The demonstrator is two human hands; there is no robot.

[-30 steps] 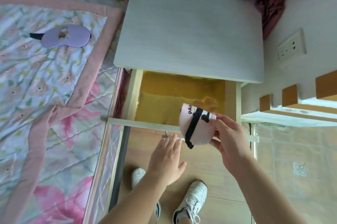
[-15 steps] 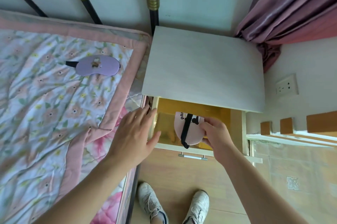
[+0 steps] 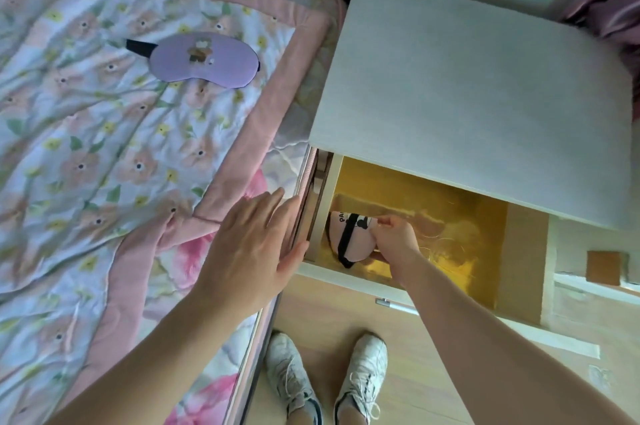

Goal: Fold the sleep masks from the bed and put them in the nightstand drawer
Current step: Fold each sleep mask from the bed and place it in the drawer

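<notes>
Pink fabric is what your right hand point(image 3: 394, 241) is pinching: the folded pink sleep mask point(image 3: 349, 237), black strap point(image 3: 347, 240) across it, held low inside the open nightstand drawer point(image 3: 485, 251) near its left wall. Your left hand point(image 3: 256, 244) is spread flat, fingers straight, at the bed's edge just beside the drawer's left side; whether it presses the mattress border or only hovers over it, the view does not settle.

Set the mask down on the yellow drawer floor before you let go, so the fold does not spring open as it drops. Ease your fingertips apart slowly and watch the strap, since a loose loop could catch a finger and drag the mask back out. Placing it tight to the left wall looks sensible, as that leaves room beside it.

Further out, the purple sleep mask point(image 3: 204, 61) lies unfolded on the floral quilt point(image 3: 86, 147), well apart from the drawer. That one seems to be next, so leave the drawer open under the nightstand top point(image 3: 485, 95).
</notes>
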